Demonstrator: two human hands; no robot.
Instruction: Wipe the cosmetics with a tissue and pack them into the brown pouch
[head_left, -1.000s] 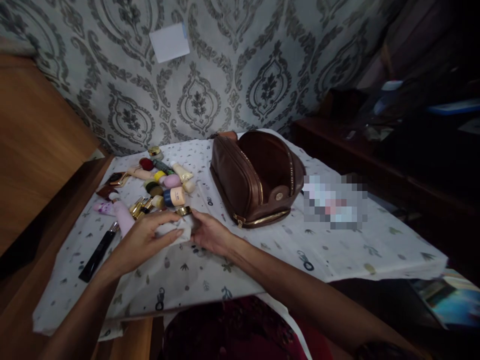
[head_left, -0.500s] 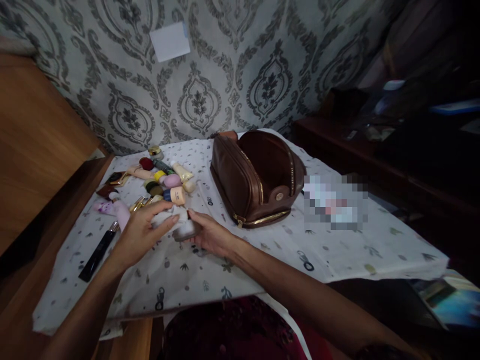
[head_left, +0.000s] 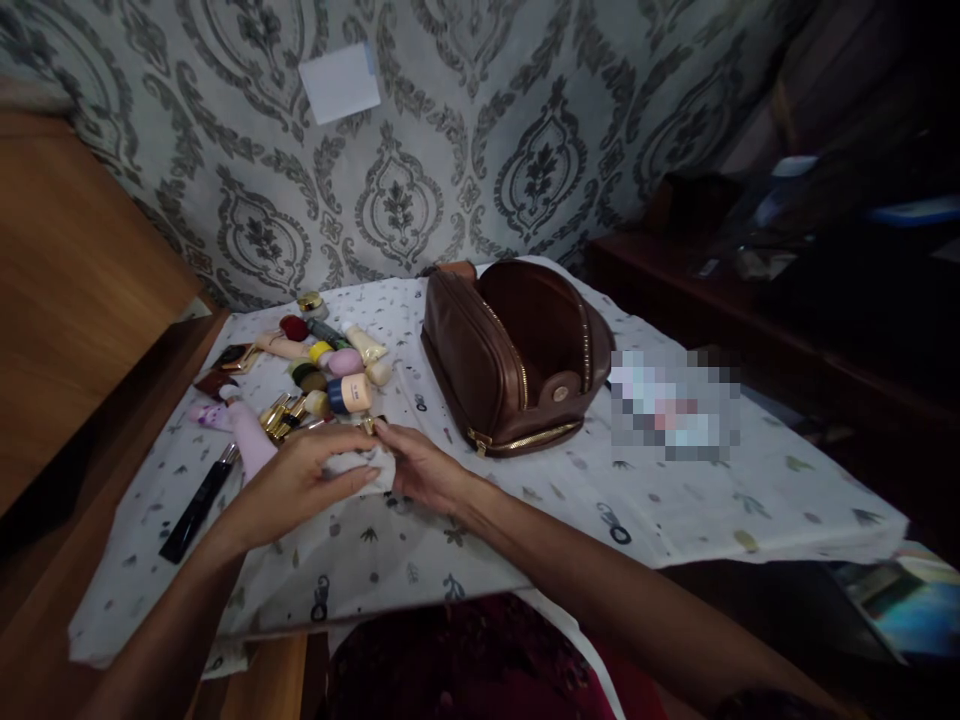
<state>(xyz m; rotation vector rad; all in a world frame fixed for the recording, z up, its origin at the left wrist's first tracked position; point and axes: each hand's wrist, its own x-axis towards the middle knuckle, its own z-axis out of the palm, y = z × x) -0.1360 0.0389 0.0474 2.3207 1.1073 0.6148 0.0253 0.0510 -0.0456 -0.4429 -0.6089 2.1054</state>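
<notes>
My left hand point(head_left: 304, 480) is closed around a crumpled white wipe or tissue point(head_left: 379, 470). Facing it, my right hand point(head_left: 427, 465) grips a small flat item with a gold-coloured edge point(head_left: 367, 425), mostly covered by the wipe and fingers, so its kind is unclear. The two hands meet just above the cloth. Right behind them lies a heap of cosmetics: a jar with a peach lid and dark blue base point(head_left: 350, 393), a lilac oval item point(head_left: 345, 362), a cream tube point(head_left: 366, 345) and several gold-coloured tubes point(head_left: 281, 415).
A brown zippered bag point(head_left: 480, 360) stands gaping on the patterned white cloth point(head_left: 525, 520), right of the hands. A black tube point(head_left: 199, 505) and a pink bottle point(head_left: 251, 440) lie at left. A wooden panel point(head_left: 82, 300) borders the left side; a pixelated patch covers something at right.
My left hand has moved slightly right and down, bringing the wipe over the item in my right hand. That item is turned, and its grey-white face is now hidden.
</notes>
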